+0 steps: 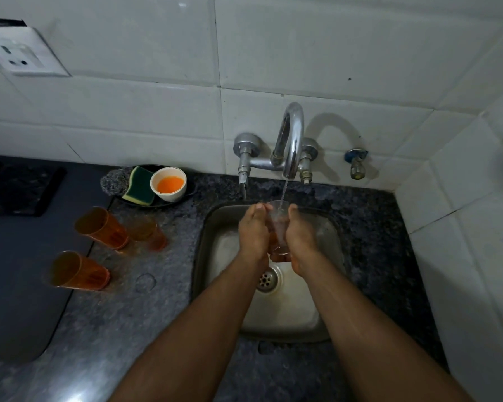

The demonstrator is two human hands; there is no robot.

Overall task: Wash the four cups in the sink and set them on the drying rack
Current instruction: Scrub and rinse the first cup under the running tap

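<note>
Steel sink (212,227) below, the left hand (253,230) and right hand (299,233) clasp one cup (278,221) upright under the tap's (291,140) stream. Three orange cups (99,227) stand on the counter (157,300), left.

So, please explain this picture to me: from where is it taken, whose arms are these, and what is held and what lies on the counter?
There is no machine here. A person wears one camera on the head, so you look down along their own two arms. The left hand and the right hand together hold a clear cup under running water from the tap, above the steel sink. On the dark stone counter, left of the sink, stand three orange cups. Behind them a dark dish holds a green sponge, a steel scrubber and a small white bowl of orange liquid.
</note>
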